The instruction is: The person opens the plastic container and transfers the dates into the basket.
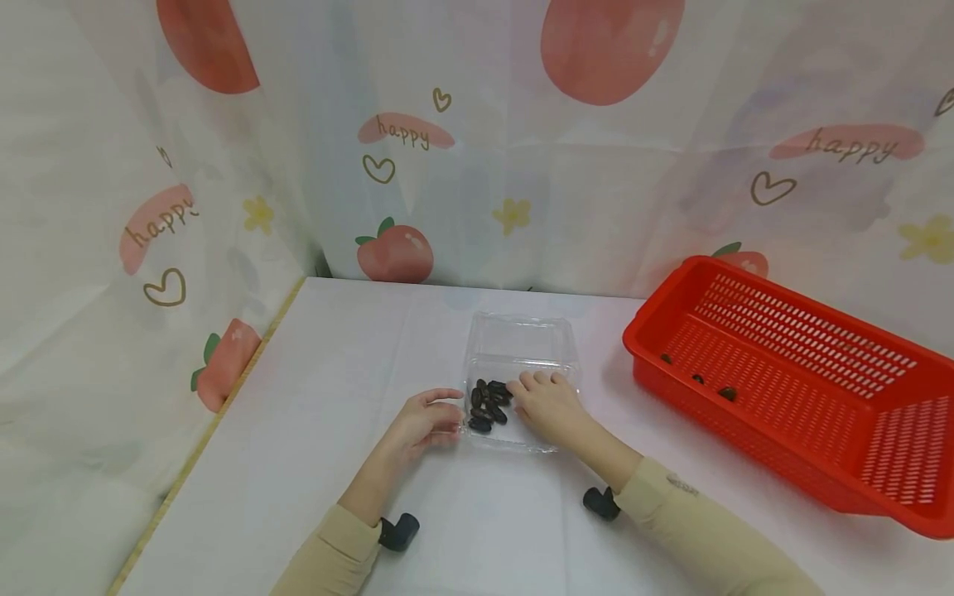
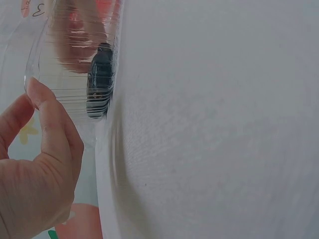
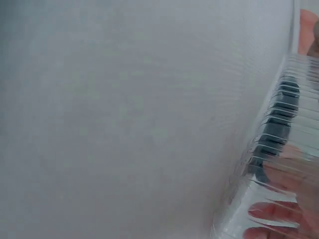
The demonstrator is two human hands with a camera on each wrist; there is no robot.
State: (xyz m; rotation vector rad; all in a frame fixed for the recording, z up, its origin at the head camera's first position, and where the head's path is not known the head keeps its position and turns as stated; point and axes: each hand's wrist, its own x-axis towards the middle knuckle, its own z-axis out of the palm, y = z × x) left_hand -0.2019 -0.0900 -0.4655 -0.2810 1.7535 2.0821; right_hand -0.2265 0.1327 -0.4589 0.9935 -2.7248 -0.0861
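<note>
A clear plastic clamshell box (image 1: 522,437) stands on the white table with its lid tilted back. Several dark, glossy oval pieces (image 1: 489,404), date-like in look, lie in its left half. At the box's left side is my left hand (image 1: 425,424); the left wrist view shows its thumb and a finger (image 2: 42,97) pinching the rim. Reaching over the box, my right hand (image 1: 547,407) has its fingertips down inside, beside the dark pieces. Through the ribbed wall in the right wrist view, its fingers (image 3: 274,211) appear spread, one digit touching a dark piece (image 3: 274,129).
To the right stands a red perforated plastic basket (image 1: 790,439) with a few small dark pieces (image 1: 727,393) at its left end. Printed cloth (image 1: 477,190) hangs behind and at the left. The table's left edge (image 1: 212,430) shows a yellowish strip.
</note>
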